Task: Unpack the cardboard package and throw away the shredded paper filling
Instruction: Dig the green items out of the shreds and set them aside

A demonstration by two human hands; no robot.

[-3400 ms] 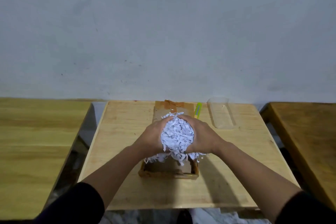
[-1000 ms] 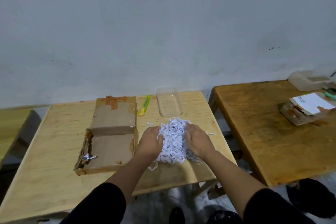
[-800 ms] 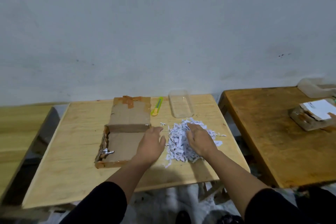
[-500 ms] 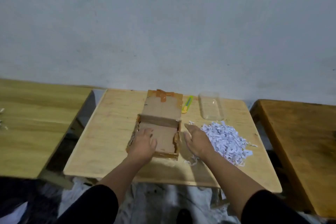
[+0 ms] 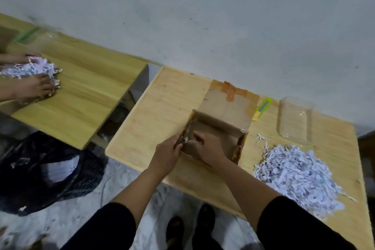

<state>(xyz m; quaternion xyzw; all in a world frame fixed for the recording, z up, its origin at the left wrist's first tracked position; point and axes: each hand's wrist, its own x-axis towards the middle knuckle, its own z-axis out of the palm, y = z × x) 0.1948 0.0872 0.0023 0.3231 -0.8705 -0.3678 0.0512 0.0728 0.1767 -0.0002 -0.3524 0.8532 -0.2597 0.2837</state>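
An open cardboard box (image 5: pixel 220 128) with its taped flap folded back lies on the light wooden table (image 5: pixel 158 111). My left hand (image 5: pixel 167 153) grips the box's torn left wall. Inside the box, my right hand (image 5: pixel 207 147) pinches a few white paper shreds at the left corner. A big heap of shredded paper (image 5: pixel 296 172) lies on the table to the right of the box, apart from both hands.
A yellow-green utility knife (image 5: pixel 261 108) and a clear plastic container (image 5: pixel 294 119) lie behind the heap. A black bin bag (image 5: pixel 40 170) stands on the floor at left. On the left table another person's hands (image 5: pixel 34 85) gather shredded paper (image 5: pixel 30 69).
I set the shredded paper down right of the box and let go. Both hands moved back to the box; the right one now picks at leftover shreds inside. The view swung left.
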